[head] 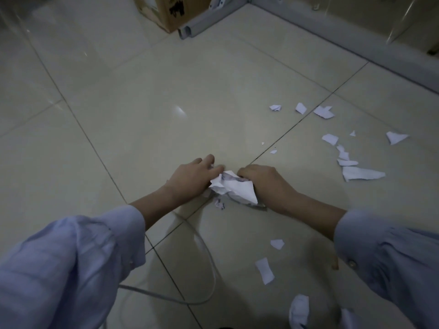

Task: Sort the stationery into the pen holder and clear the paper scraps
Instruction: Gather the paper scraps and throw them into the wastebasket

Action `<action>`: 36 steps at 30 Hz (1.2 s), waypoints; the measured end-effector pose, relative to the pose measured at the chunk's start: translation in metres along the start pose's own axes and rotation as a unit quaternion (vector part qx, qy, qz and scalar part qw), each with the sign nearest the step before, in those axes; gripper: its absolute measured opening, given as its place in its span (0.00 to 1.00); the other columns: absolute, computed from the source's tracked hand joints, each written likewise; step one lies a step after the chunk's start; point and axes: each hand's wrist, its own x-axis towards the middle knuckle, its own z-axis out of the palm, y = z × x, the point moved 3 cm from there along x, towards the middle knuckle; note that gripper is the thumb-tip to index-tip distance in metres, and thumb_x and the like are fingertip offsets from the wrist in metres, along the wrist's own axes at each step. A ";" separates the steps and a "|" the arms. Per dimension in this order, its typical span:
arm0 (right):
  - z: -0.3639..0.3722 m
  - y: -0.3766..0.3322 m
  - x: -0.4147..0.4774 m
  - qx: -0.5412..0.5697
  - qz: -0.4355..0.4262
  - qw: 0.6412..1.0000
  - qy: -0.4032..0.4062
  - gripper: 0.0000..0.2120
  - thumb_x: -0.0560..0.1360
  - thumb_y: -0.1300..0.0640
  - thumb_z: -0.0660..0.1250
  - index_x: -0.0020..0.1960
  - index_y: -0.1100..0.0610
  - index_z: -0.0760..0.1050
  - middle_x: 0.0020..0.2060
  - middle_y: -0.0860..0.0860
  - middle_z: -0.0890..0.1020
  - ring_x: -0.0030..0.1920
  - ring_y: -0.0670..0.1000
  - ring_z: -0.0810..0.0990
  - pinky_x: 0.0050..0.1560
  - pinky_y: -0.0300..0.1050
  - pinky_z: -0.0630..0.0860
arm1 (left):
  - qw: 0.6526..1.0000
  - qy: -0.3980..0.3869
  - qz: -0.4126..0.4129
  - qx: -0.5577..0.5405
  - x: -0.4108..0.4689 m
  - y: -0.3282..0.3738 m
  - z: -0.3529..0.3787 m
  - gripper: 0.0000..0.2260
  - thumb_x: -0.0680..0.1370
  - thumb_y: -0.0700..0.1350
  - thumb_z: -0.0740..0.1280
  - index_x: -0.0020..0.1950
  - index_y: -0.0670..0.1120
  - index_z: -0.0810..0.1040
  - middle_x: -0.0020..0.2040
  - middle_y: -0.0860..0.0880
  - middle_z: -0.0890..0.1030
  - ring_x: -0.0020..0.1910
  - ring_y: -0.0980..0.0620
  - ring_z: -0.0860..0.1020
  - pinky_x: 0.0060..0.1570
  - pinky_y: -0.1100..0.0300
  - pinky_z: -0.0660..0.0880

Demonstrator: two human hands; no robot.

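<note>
Head view: you crouch over a tiled floor (pixel 166 103), both hands down at a wad of paper (pixel 231 186).
Left hand (pixel 192 178): fingers curled loosely against the wad's left edge, pressing it in; you don't have a full clamp on it.
Right hand (pixel 263 180): closed over the wad's right side, fingertips tucked into the paper.
Loose scraps (pixel 356 162): many lie well apart to your right; two more (pixel 264 270) sit near your right sleeve, one crumpled piece (pixel 299 311) at the bottom edge.
Pen holder, stationery: not in view.
Risk, spill: lift with only a loose squeeze and small bits (pixel 219 205) under the wad likely drop out.
Risk, cable (pixel 209 264): it loops just beside your left arm; a sweep could snag it.
Risk, misses: dim light, pale scraps on pale tile are easy to overlook.
</note>
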 end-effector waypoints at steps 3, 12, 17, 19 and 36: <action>-0.018 0.009 -0.007 0.045 0.034 0.998 0.024 0.12 0.58 0.70 0.72 0.40 0.62 0.77 0.35 0.59 0.80 0.37 0.57 0.79 0.36 0.47 0.69 | 1.000 0.021 -0.009 -0.008 0.009 0.000 -0.018 0.18 0.76 0.40 0.60 0.65 0.47 0.68 0.61 0.43 0.68 0.53 0.42 0.74 0.35 0.55 0.67; -0.088 0.035 -0.042 0.152 0.156 0.964 0.153 0.15 0.68 0.67 0.66 0.31 0.52 0.66 0.24 0.45 0.66 0.29 0.43 0.60 0.31 0.41 0.57 | 0.990 0.124 0.039 -0.063 0.044 0.034 -0.071 0.12 0.78 0.45 0.61 0.61 0.46 0.70 0.58 0.44 0.70 0.51 0.43 0.75 0.36 0.56 0.69; -0.125 0.048 -0.078 0.147 0.211 0.945 0.201 0.04 0.68 0.66 0.67 0.37 0.61 0.72 0.27 0.51 0.72 0.30 0.45 0.64 0.33 0.40 0.61 | 0.981 0.152 0.090 -0.080 0.067 0.073 -0.101 0.11 0.79 0.46 0.60 0.60 0.46 0.71 0.58 0.45 0.71 0.49 0.42 0.76 0.34 0.57 0.67; -0.140 0.056 -0.096 0.151 0.249 0.932 0.214 0.07 0.69 0.66 0.66 0.34 0.61 0.71 0.25 0.53 0.73 0.29 0.45 0.67 0.34 0.40 0.63 | 0.976 0.161 0.113 -0.091 0.076 0.093 -0.114 0.10 0.80 0.46 0.59 0.59 0.44 0.71 0.58 0.44 0.71 0.49 0.42 0.76 0.35 0.56 0.69; -0.271 0.060 -0.301 0.216 0.447 0.757 0.424 0.13 0.75 0.60 0.65 0.34 0.63 0.75 0.21 0.50 0.73 0.21 0.47 0.66 0.24 0.37 0.62 | 0.893 0.222 0.366 -0.138 0.115 0.322 -0.244 0.14 0.81 0.51 0.55 0.56 0.43 0.73 0.49 0.42 0.71 0.40 0.39 0.75 0.36 0.55 0.68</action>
